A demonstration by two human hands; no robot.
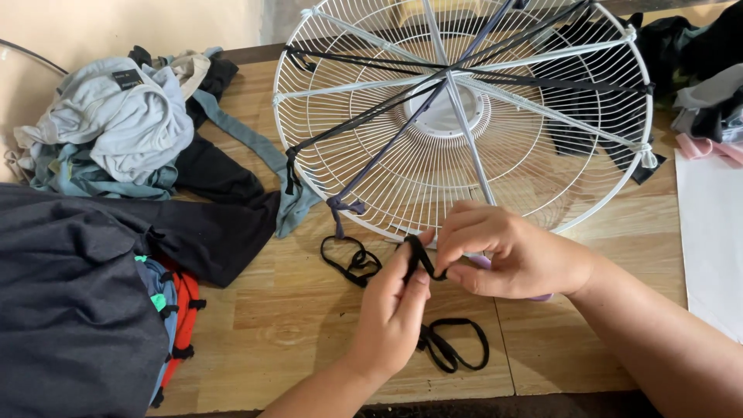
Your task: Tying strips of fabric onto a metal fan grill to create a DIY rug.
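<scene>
Black fabric strip (419,255) (thin, looped) is pinched between left hand (395,313) and right hand (511,251).

A single head-worn camera looks steeply down and forward over the wooden table (309,325), close in. The forearms enter from the bottom edge, the white fan guard (464,116) fills the upper middle, and cloth piles crowd both sides.

A white wire fan guard (464,116) is crossed by white, black and dark blue fabric strips. Both hands pinch a black fabric loop (419,255); more black loops (453,344) lie on a light brown wooden table (294,325). Nearby clothes (108,124) are pale grey, teal and black, with dark grey cloth (70,310) over orange.
</scene>
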